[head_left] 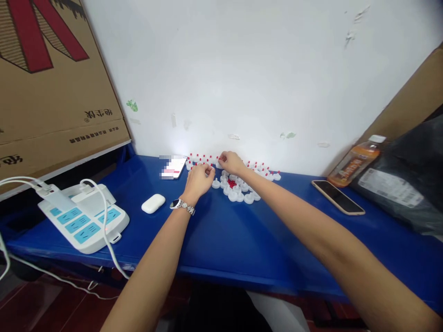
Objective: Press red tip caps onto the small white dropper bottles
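Observation:
Many small white translucent plastic caps lie on the blue table near the wall. Those in the rows at the back carry red tips, while the nearer ones look plain white. Loose small red tips are heaped among the nearer caps. My right hand is closed in a pinch at the back row, with a bit of red at its fingertips, over a white cap. To its left, my left hand is curled with thumb and fingers together beside the caps; what it holds, if anything, is hidden.
A phone with a lit screen, a white earbud case and a power strip with cables are to the left. On the right are a dark phone, an orange drink bottle and a dark plastic bag.

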The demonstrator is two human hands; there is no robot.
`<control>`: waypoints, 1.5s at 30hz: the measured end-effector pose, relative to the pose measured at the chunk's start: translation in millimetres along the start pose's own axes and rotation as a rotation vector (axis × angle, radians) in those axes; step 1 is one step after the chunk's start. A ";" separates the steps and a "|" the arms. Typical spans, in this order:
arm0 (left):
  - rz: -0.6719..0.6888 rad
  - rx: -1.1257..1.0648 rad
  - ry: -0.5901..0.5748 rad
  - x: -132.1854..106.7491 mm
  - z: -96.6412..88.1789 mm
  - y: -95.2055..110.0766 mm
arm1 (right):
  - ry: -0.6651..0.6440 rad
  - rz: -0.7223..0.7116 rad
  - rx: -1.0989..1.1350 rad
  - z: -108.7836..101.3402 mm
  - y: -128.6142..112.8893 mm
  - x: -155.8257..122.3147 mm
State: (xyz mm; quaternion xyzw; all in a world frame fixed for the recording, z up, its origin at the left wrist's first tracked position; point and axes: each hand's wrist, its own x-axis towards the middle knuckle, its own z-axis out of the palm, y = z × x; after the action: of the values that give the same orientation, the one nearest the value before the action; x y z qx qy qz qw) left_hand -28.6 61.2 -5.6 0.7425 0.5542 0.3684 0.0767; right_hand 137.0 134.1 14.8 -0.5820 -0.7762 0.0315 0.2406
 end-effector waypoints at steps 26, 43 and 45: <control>0.317 -0.273 -0.204 -24.9 17.3 57.3 | 0.149 -0.323 0.495 -41.3 1.0 -133.5; 0.184 -0.566 -0.015 -11.5 16.1 65.1 | 0.129 -0.375 0.269 -65.9 1.8 -131.5; 0.168 -0.591 -0.005 -10.5 17.5 67.4 | 0.160 -0.397 0.245 -65.0 0.8 -129.2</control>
State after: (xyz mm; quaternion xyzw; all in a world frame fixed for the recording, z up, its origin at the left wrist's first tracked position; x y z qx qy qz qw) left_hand 32.9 32.0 12.2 0.7322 0.3595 0.5168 0.2599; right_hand 191.1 0.6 28.3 -0.3852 -0.8441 0.0311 0.3717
